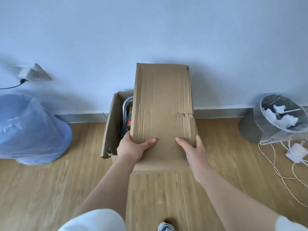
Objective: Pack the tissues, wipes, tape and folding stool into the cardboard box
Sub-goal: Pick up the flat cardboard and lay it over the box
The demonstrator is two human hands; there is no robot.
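Note:
A brown cardboard box (111, 124) stands on the wooden floor against the wall. A long creased flap (160, 100) lies tilted over its opening. My left hand (133, 147) grips the flap's near left corner, thumb on top. My right hand (191, 147) grips its near right corner the same way. Through the gap left of the flap I see the folding stool's metal frame (127, 112) and some colourful packaging inside the box. Another flap (155, 197) hangs toward me over the floor. Tissues, wipes and tape are hidden.
A blue plastic bag (31, 130) sits on the floor at left, under a wall socket (28, 73) with a plugged cable. At right lies a clear bin (280, 119) with paper scraps, plus a white charger and cords (296, 152). My shoe (165, 226) is near the hanging flap.

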